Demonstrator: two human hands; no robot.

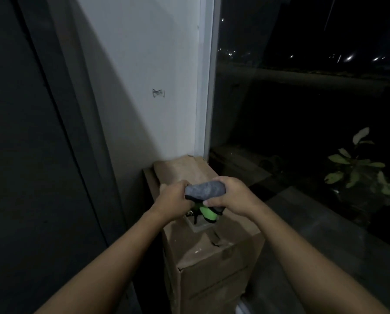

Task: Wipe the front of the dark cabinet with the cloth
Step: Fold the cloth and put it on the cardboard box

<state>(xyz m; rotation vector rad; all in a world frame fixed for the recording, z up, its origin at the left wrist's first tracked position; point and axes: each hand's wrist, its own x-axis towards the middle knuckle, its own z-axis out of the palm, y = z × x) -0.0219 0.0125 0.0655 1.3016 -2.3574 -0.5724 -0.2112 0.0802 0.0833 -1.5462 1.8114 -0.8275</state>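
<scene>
Cloth (204, 188): grey with a green portion, bunched into a roll, gripped between the curled fingers (214, 201) of both hands. Dark cabinet (19, 155): upright front, left of the fingers, apart.

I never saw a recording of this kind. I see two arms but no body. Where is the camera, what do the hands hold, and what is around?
There is no machine here. A person wears one camera on the head; it looks forward and down, so only the person's own arms show. The left hand and the right hand both grip a bunched grey cloth with a green part underneath. They hold it above a cardboard box beside the white wall. A small thing lies on the box under the cloth; it is too dark to name. The dark cabinet to be wiped stands on the left, and the cloth does not touch it. On the right is a window with night lights, and a leafy plant low down.
</scene>
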